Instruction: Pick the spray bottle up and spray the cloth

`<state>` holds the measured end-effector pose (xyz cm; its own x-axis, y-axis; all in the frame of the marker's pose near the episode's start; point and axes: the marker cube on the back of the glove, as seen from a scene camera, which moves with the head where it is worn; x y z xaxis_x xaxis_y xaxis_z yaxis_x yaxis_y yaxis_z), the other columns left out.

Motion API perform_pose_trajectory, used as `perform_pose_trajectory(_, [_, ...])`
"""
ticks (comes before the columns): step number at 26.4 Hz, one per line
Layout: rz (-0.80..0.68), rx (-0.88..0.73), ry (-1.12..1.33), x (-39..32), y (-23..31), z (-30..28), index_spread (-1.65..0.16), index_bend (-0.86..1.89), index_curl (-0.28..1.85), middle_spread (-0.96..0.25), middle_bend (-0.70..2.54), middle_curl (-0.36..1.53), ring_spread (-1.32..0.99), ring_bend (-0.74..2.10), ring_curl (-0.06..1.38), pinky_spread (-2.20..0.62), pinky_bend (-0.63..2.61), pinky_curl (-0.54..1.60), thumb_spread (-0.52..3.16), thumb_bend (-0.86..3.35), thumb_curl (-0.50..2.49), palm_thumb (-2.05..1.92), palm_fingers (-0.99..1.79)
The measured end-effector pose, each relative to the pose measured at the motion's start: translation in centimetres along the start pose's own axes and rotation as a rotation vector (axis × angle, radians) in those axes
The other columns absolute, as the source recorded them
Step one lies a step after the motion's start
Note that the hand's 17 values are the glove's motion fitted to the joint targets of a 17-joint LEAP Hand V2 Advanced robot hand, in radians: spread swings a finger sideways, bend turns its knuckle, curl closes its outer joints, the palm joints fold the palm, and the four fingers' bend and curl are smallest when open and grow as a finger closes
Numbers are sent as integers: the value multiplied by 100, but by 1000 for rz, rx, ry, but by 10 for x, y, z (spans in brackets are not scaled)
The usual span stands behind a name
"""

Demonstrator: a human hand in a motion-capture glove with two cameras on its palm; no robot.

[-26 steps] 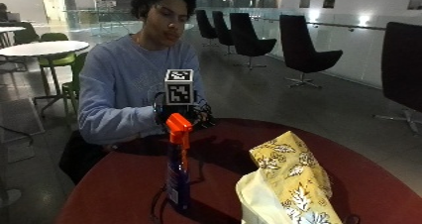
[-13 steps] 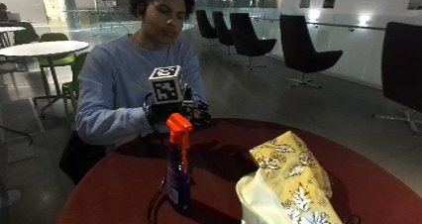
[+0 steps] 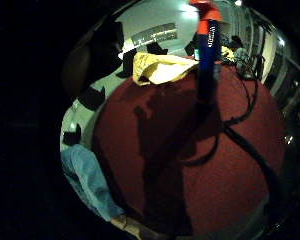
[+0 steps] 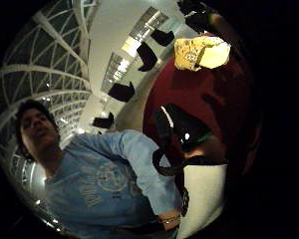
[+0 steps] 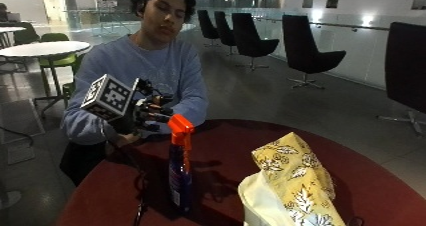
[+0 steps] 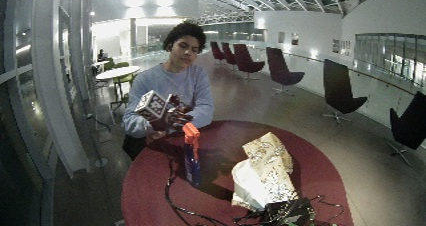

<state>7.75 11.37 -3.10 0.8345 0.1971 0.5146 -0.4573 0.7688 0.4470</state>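
Note:
A blue spray bottle point(image 5: 180, 172) with an orange head stands upright on the round red table point(image 5: 226, 141), near its edge on the person's side. My gloved right hand point(image 5: 145, 117) hangs in the air just behind and beside the orange head, fingers relaxed, touching nothing. The yellow flowered cloth point(image 5: 293, 178) lies heaped on the table, to the far side of the bottle from my hand. In the little finger side palm view the bottle point(image 3: 208, 45) and the cloth point(image 3: 160, 67) stand across the table point(image 3: 190, 165). The wide view shows hand point(image 6: 174, 118), bottle point(image 6: 192, 158) and cloth point(image 6: 266, 168).
Black cables point(image 6: 176, 196) trail across the table past the bottle's base to a dark device point(image 6: 286, 213) at the table's near edge. The person sits close behind the table. Black chairs point(image 5: 306, 51) and other tables stand well away.
My hand has drifted sideways and slightly down, away from above the bottle's head towards the person's side. Bottle and cloth have not moved.

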Motion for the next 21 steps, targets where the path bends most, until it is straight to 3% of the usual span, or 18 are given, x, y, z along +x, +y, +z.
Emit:
perform_pose_trajectory(10, [187,53,-119,36,-4,-17,-40,12,25,-1,19,34,3,30,29,20,31,34,110,5,31,63,56])
perform_pose_trajectory(21, [358,135,-189,95,-71,-5,-38,2,16,2,22,36,5,38,31,20,46,38,103,-3,31,60,42])
